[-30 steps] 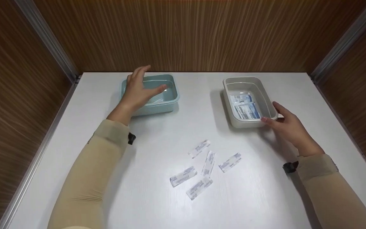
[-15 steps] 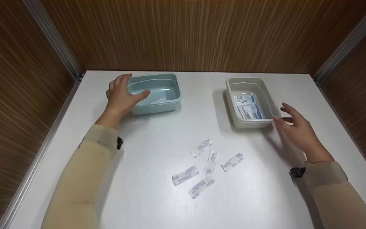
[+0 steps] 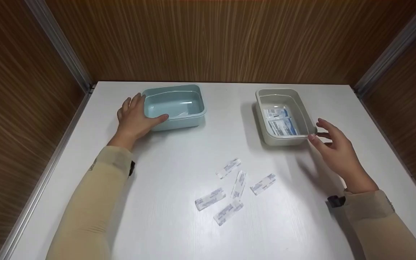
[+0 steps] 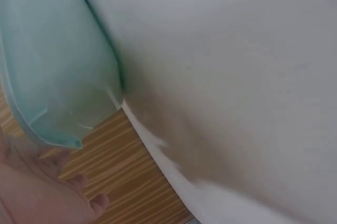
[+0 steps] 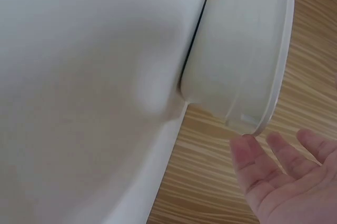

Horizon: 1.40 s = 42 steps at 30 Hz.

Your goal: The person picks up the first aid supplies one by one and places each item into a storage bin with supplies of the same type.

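My left hand (image 3: 133, 118) is spread around the left front corner of a light teal plastic bin (image 3: 182, 124). Its thumb lies by the front rim and its fingers along the left side; whether they touch is unclear. Something small and pale (image 3: 182, 114) lies in this bin. At the right front corner of an off-white bin (image 3: 284, 141) is my right hand (image 3: 338, 153), fingers loosely bent. In the right wrist view a fingertip (image 5: 242, 148) meets or nearly meets the rim. Blue-and-white printed packets (image 3: 282, 126) lie inside the off-white bin.
Several white wrapped strips with purple print, such as one strip (image 3: 210, 199), lie scattered on the white table (image 3: 164, 224) between my arms. A wood-grain panel (image 3: 229, 43) rises behind the bins, with more panels at both sides.
My left hand has moved from above the teal bin out to its left front corner and lower. The right hand has drawn slightly back from the off-white bin's corner.
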{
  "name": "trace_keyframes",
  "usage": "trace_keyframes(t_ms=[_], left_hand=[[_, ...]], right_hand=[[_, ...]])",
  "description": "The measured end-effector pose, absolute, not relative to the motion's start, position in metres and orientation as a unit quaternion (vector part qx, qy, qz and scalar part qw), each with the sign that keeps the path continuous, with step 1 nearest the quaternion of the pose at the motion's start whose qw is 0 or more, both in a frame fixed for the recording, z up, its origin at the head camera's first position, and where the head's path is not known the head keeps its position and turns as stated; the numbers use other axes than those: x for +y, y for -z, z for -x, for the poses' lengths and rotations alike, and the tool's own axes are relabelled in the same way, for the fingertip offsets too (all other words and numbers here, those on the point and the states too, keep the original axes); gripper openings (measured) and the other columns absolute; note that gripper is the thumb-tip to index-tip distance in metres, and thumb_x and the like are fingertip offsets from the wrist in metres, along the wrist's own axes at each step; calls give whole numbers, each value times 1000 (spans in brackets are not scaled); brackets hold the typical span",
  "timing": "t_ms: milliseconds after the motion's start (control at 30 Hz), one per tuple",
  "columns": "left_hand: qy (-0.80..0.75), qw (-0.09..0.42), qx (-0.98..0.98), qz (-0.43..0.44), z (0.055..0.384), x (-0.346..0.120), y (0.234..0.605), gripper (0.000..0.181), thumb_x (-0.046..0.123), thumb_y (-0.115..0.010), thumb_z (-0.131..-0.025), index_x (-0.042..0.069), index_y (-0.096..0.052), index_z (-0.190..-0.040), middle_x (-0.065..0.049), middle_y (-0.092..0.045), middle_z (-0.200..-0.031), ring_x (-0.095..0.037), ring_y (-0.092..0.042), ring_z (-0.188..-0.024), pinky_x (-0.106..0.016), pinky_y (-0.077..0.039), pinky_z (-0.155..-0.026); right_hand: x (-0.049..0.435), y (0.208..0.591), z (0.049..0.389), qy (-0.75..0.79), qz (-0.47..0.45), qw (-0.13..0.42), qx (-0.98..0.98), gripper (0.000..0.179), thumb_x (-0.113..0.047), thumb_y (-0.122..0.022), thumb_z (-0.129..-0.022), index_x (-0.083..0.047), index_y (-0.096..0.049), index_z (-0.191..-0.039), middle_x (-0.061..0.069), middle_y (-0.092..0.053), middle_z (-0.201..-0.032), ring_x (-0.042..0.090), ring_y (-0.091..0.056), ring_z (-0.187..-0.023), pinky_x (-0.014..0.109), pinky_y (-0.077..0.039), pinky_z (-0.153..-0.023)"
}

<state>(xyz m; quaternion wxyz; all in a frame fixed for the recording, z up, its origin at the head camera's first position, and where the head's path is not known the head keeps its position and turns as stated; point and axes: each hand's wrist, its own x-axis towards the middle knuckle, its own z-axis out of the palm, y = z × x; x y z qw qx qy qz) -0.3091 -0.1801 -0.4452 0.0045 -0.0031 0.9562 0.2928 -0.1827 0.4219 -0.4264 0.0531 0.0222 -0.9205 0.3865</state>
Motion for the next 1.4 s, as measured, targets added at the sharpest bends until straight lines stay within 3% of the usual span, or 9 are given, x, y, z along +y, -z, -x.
trace_keyframes(t_ms=[433, 667, 767, 867, 1033, 1100, 1233, 1333, 1400], left_hand=[[-293, 14, 956, 8, 306, -182, 449, 141, 96, -69, -85, 17, -7, -184, -13, -7, -193, -45, 2, -178, -73, -2, -141], [-282, 7, 959, 2, 301, -182, 450, 140, 95, -69, -85, 16, -9, -184, -14, -10, -193, -46, -1, -178, -73, -5, -140], [-279, 10, 960, 1, 298, -182, 451, 141, 96, -68, -85, 16, -8, -184, -14, -10, -193, -46, -2, -178, -73, -6, -140], [-277, 12, 961, 2, 295, -182, 452, 141, 96, -68, -85, 16, -8, -184, -13, -9, -193, -46, -2, -178, -73, -6, -140], [-271, 14, 962, 1, 291, -180, 450, 142, 96, -68, -85, 13, -8, -184, -12, -9, -193, -45, -2, -178, -72, -6, -140], [-271, 17, 962, 2, 289, -179, 450, 143, 97, -68, -84, 13, -7, -184, -12, -8, -193, -44, -2, -178, -72, -5, -140], [-279, 21, 960, 5, 284, -177, 450, 143, 97, -69, -83, 17, -7, -184, -10, -9, -193, -43, -3, -177, -71, -5, -141], [-282, 18, 959, 5, 279, -177, 449, 143, 95, -71, -83, 17, -8, -184, -9, -10, -193, -42, -4, -177, -70, -6, -141], [-278, 15, 960, 0, 277, -176, 450, 141, 93, -73, -84, 15, -10, -184, -10, -11, -193, -42, -6, -177, -70, -9, -140]], right_hand=[[408, 422, 167, -373, -39, 99, -922, 73, -37, -72, -113, -13, -42, -175, 18, -49, -176, 44, -52, -154, 1, -41, -96], [400, 423, 156, -382, -49, 134, -913, 61, -29, -76, -111, -13, -55, -167, 15, -58, -168, -5, -55, -136, 1, -44, -97], [396, 424, 152, -401, -58, 141, -903, 52, -21, -76, -111, -9, -63, -160, 14, -64, -159, -10, -59, -128, 2, -45, -97], [391, 424, 148, -414, -68, 139, -897, 43, -15, -76, -110, -8, -70, -152, 4, -71, -147, -11, -64, -120, 3, -46, -97], [384, 426, 143, -412, -89, 98, -901, 37, -13, -78, -108, -8, -75, -145, -25, -72, -129, -13, -68, -111, 3, -49, -97], [380, 426, 142, -408, -96, 72, -905, 36, -15, -79, -107, -9, -76, -143, -28, -73, -123, -12, -69, -108, 5, -50, -94], [372, 428, 140, -393, -118, 30, -912, 36, -18, -84, -104, -11, -78, -140, -9, -79, -127, -10, -71, -105, 8, -52, -93], [366, 428, 141, -379, -134, 2, -916, 37, -19, -86, -103, -10, -78, -138, 7, -80, -134, 0, -74, -107, 11, -53, -97], [362, 428, 141, -369, -137, -17, -919, 38, -21, -87, -102, -10, -78, -138, 9, -80, -135, 11, -76, -110, 15, -54, -98]])
